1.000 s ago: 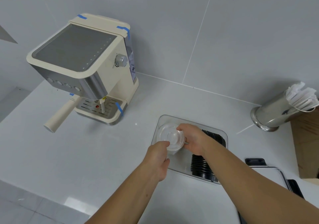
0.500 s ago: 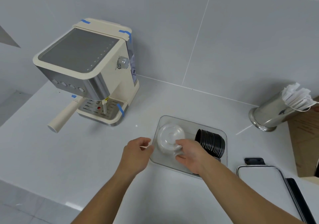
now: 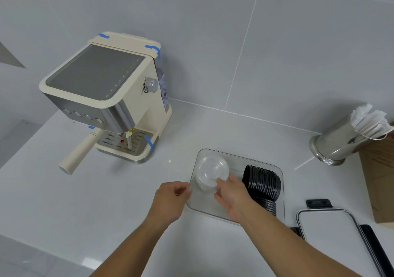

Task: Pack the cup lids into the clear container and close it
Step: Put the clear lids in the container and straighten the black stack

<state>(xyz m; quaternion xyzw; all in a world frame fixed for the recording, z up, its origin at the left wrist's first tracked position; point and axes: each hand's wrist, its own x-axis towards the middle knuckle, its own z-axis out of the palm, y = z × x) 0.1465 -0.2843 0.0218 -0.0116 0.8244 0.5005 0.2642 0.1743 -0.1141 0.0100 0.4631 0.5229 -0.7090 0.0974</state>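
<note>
Clear lids: right hand fingers pinching stack inside container.
Left hand: fingers curled, holding nothing, steadying wall.
Advice: seat stack beside black lids.

Legible text: none. The coffee machine at the table's far left corner carries small markings around its side dial, too small to read. The cardboard box at the right edge shows faint printed lines, blurred beyond reading. No brand, number or sign can be made out on any item.
</note>
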